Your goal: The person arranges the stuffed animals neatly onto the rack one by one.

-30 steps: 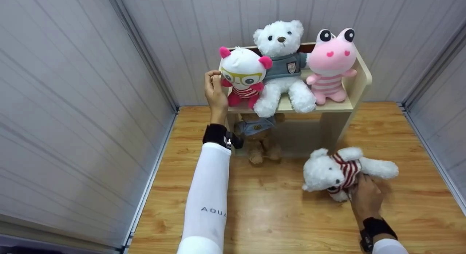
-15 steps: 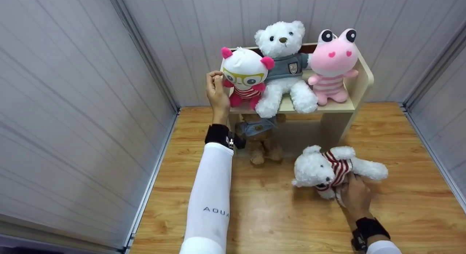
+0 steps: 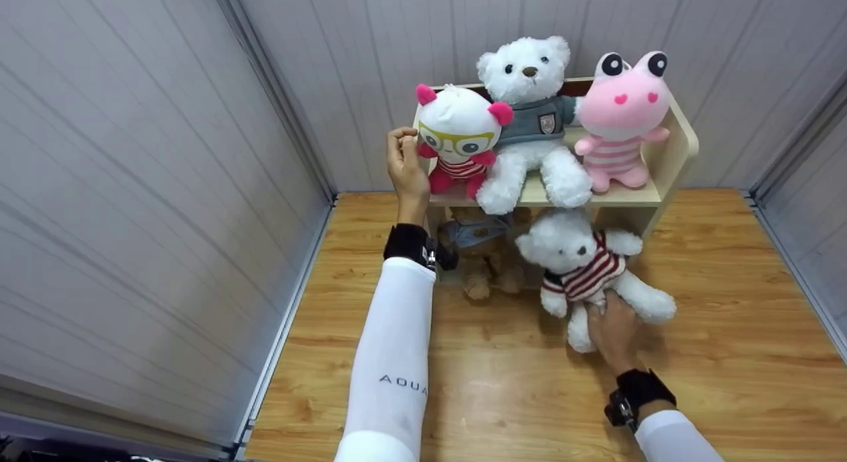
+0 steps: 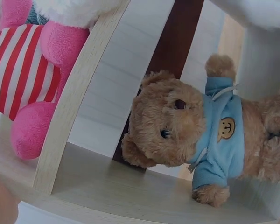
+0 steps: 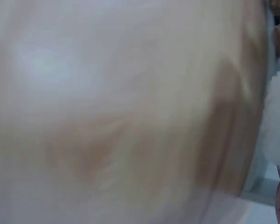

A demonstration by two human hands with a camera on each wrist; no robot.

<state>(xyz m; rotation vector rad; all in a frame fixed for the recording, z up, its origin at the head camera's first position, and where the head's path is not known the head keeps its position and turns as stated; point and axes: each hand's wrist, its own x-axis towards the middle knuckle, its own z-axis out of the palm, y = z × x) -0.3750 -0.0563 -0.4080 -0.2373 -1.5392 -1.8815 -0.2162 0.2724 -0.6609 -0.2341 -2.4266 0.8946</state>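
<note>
My right hand (image 3: 617,328) grips a white teddy bear (image 3: 568,245) in a red-and-white striped sweater by its lower body, in front of the shelf's lower compartment. The bear leans with its head up and to the left. At the left end of the wooden shelf (image 3: 676,141), my left hand (image 3: 407,167) holds the side panel with curled fingers, beside a pink-and-white panda plush (image 3: 461,134) with yellow glasses. Part of that hand's grip is hidden. A brown teddy bear (image 4: 177,121) in a blue hoodie sits in the lower compartment.
On the top shelf, a white bear (image 3: 529,118) in a grey-blue sweater sits between the panda and a pink frog plush (image 3: 622,118). Panelled walls (image 3: 132,184) enclose the wooden floor (image 3: 516,382). The right wrist view is mostly blurred floor.
The striped-sweater bear has moved left and toward the shelf in my right hand, turning from lying sideways to more upright. My left hand keeps its place at the shelf's side.
</note>
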